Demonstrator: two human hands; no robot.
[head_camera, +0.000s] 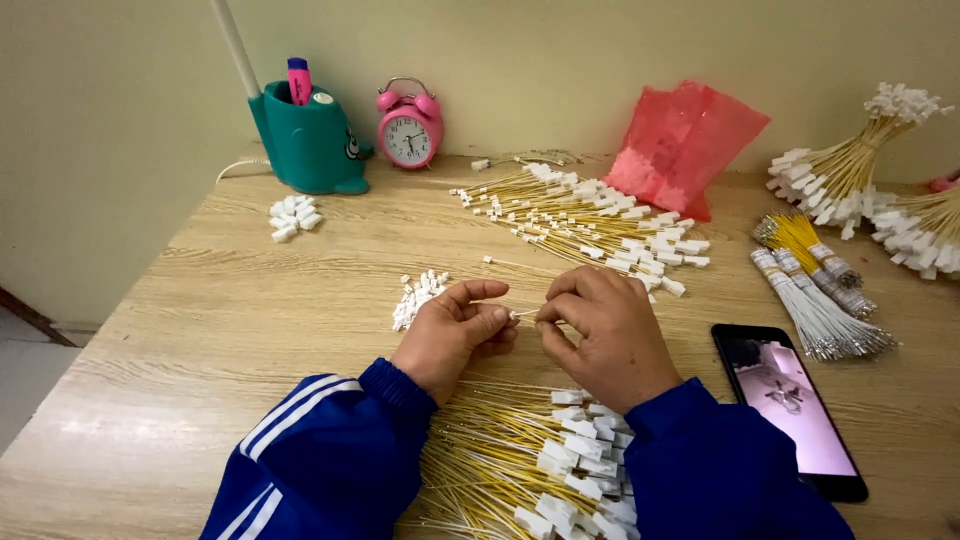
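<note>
Pinched between left hand (455, 335) at nine o'clock and right hand (605, 335) at three: a small white connector (526, 314) on a thin wire, long axis left-right, above the tabletop (220, 330), loose connectors (417, 298) at ten o'clock.

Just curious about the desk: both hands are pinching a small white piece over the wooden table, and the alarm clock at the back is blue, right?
Not quite. The alarm clock is pink, not blue, as the head view shows. It stands beside a teal holder. The rest holds: the left hand and right hand pinch a small white piece over the wooden table.
</note>
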